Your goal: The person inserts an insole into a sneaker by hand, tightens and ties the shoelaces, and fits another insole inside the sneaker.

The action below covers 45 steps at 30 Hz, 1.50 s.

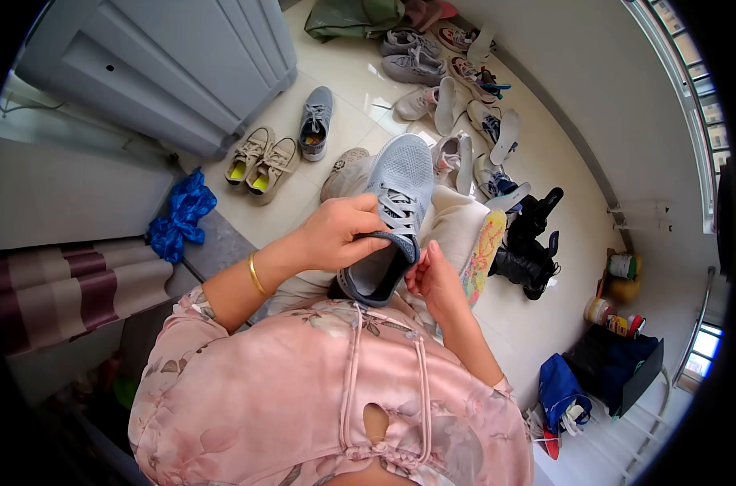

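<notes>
A grey mesh sneaker (404,170) with pale laces is held above my lap, its toe pointing away from me and its dark-lined opening facing me. My left hand (345,232), with a gold bangle on the wrist, is closed on the sneaker's collar beside the laces. On the other side of the opening, the fingers of my right hand (435,279) pinch the collar's edge. The inside of the heel shows a grey lining. A yellow patterned insole (483,255) stands near my right forearm, against my light trousers (453,228).
The matching-looking grey sneaker (315,121) and a pair of beige shoes (263,164) stand on the tiled floor ahead. Several shoes with white insoles (506,136) line the right wall. A blue plastic bag (182,215) lies left, below a grey cabinet (165,65). Black shoes (534,243) sit right.
</notes>
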### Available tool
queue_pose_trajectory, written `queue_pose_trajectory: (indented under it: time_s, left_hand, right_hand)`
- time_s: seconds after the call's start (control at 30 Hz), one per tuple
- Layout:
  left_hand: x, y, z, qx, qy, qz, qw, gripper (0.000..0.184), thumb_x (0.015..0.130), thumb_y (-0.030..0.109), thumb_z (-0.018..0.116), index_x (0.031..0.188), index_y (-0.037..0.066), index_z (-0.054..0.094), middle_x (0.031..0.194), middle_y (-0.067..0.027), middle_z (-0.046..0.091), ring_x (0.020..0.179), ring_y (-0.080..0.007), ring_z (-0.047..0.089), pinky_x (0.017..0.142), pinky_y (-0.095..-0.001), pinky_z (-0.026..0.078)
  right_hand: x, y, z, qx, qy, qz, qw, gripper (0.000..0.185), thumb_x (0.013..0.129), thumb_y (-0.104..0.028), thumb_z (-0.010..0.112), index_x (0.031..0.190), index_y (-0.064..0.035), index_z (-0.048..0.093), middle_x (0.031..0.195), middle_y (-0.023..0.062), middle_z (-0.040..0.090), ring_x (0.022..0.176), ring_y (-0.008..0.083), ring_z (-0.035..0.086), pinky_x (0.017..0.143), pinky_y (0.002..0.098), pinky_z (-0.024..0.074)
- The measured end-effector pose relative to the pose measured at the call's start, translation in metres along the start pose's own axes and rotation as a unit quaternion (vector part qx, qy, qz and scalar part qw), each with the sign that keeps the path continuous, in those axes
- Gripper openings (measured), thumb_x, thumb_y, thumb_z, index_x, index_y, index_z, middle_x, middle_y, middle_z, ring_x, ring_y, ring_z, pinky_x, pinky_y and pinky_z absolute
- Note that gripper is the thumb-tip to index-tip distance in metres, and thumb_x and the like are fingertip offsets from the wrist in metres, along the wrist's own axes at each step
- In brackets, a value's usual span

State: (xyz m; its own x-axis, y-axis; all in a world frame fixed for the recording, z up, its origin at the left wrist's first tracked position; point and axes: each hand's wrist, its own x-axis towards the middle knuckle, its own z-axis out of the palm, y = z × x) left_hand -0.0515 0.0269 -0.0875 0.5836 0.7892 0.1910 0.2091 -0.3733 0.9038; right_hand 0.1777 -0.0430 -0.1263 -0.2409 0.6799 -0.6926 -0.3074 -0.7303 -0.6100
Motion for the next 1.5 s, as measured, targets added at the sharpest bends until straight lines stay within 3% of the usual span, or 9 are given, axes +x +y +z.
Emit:
queue_pose_trajectory:
  time_s: [0.27,0.4,0.6,0.9,1.1,1.2,1.23,1.3,1.5]
  left_hand:
    - [-0.005,0.004,-0.005,0.074,0.015,0.054,0.996,0.028,0.071,0.010,0.075,0.098,0.006,0.070,0.070,-0.0077,0.047,0.062,-0.0211,0.049,0.053,-0.0303,0.039]
    - [-0.008,0.010,-0.005,0.093,0.005,0.062,0.994,0.034,0.069,0.012,0.077,0.102,0.007,0.069,0.073,-0.0074,0.048,0.064,-0.0209,0.050,0.055,-0.0309,0.041]
    - [-0.017,0.016,-0.017,0.039,0.037,-0.036,0.998,0.039,0.068,0.014,0.079,0.104,0.006,0.068,0.082,-0.0083,0.050,0.065,-0.0218,0.050,0.060,-0.0305,0.043]
    - [-0.034,0.009,-0.048,0.039,-0.018,-0.130,0.991,0.009,0.082,0.009,0.066,0.082,0.001,0.064,0.065,-0.0055,0.049,0.066,-0.0220,0.049,0.058,-0.0326,0.039]
    - [-0.028,0.021,-0.034,0.292,0.127,-0.036,0.947,0.012,0.083,0.012,0.064,0.093,0.004,0.063,0.097,-0.0114,0.059,0.081,-0.0240,0.056,0.073,-0.0318,0.044]
    - [-0.042,0.042,-0.026,-0.065,0.081,-0.023,0.994,0.024,0.087,0.013,0.061,0.109,0.006,0.058,0.113,-0.0114,0.056,0.103,-0.0247,0.055,0.088,-0.0363,0.044]
    - [-0.044,0.050,-0.022,-0.295,0.016,-0.141,0.945,0.027,0.088,0.014,0.060,0.113,0.005,0.055,0.115,-0.0122,0.055,0.109,-0.0262,0.052,0.093,-0.0378,0.042]
    - [-0.043,0.062,-0.011,-0.672,-0.111,-0.334,0.652,0.035,0.090,0.017,0.057,0.121,0.003,0.050,0.119,-0.0137,0.052,0.121,-0.0292,0.047,0.102,-0.0408,0.037]
    - [-0.049,0.044,0.022,-0.765,0.010,-0.462,0.449,0.033,0.092,0.016,0.052,0.123,0.005,0.046,0.127,-0.0127,0.048,0.128,-0.0287,0.040,0.111,-0.0489,0.027]
  right_hand:
    - [0.006,-0.019,0.017,0.156,0.037,0.042,0.986,0.026,0.089,-0.035,0.061,0.080,-0.0109,0.057,0.067,-0.0008,0.056,0.057,0.0094,0.052,0.052,0.0232,0.0410]
    - [0.009,-0.016,0.005,0.022,-0.032,0.034,0.999,0.017,0.089,-0.025,0.061,0.081,-0.0104,0.057,0.069,-0.0007,0.058,0.059,0.0093,0.054,0.054,0.0224,0.0413]
    - [0.009,-0.019,0.014,0.090,0.000,-0.073,0.993,0.007,0.088,-0.013,0.057,0.083,-0.0086,0.056,0.077,0.0027,0.062,0.062,0.0101,0.056,0.056,0.0226,0.0415]
    - [-0.004,-0.026,0.017,0.156,-0.085,-0.170,0.969,0.007,0.091,-0.009,0.051,0.097,-0.0083,0.047,0.086,0.0091,0.063,0.067,0.0145,0.059,0.059,0.0230,0.0424]
    - [-0.012,-0.027,0.035,-0.030,0.068,-0.262,0.962,0.017,0.090,-0.007,0.059,0.096,-0.0061,0.043,0.085,0.0056,0.059,0.069,0.0100,0.057,0.061,0.0209,0.0432]
    - [-0.011,-0.020,0.025,-0.085,0.048,-0.239,0.966,0.017,0.089,-0.010,0.062,0.091,-0.0057,0.046,0.086,0.0038,0.058,0.069,0.0073,0.056,0.061,0.0194,0.0427]
    - [-0.006,-0.015,0.018,-0.102,0.053,-0.220,0.969,0.016,0.089,-0.011,0.062,0.090,-0.0060,0.047,0.088,0.0039,0.059,0.071,0.0081,0.057,0.061,0.0199,0.0429]
    - [0.002,-0.011,0.007,-0.138,0.059,-0.184,0.971,0.015,0.090,-0.013,0.062,0.088,-0.0067,0.048,0.092,0.0040,0.059,0.073,0.0097,0.059,0.061,0.0210,0.0433]
    - [-0.002,-0.025,0.016,0.206,-0.031,-0.083,0.975,0.014,0.089,-0.014,0.061,0.097,-0.0082,0.052,0.106,0.0048,0.060,0.086,0.0168,0.061,0.061,0.0241,0.0434]
